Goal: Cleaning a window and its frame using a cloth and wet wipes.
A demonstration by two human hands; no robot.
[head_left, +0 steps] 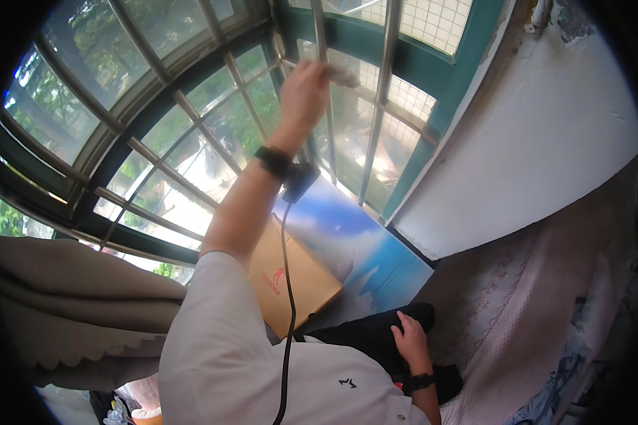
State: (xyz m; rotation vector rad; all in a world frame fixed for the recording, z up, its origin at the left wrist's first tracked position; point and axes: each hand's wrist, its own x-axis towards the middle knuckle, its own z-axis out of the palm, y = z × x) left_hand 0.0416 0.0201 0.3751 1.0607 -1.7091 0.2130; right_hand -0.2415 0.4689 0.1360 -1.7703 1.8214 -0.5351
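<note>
Grey in shirt (pixel 220 340), grips with left hand (pixel 305 93), fingers clamped on a blurred cloth (pixel 344 76) jutting right beside window bars (pixel 385 67), with right hand (pixel 411 341) well below, fingers apart.

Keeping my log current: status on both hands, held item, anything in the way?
Left hand raised by metal bars, gripping a pale, blurred cloth-like thing. Right hand empty, over dark trousers. Black cable crossing before cardboard box.

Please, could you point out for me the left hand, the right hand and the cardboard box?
Left hand (pixel 305 92): head view, on the back of the hand.
Right hand (pixel 410 343): head view, on the back of the hand.
Cardboard box (pixel 312 282): head view, on its top face.
</note>
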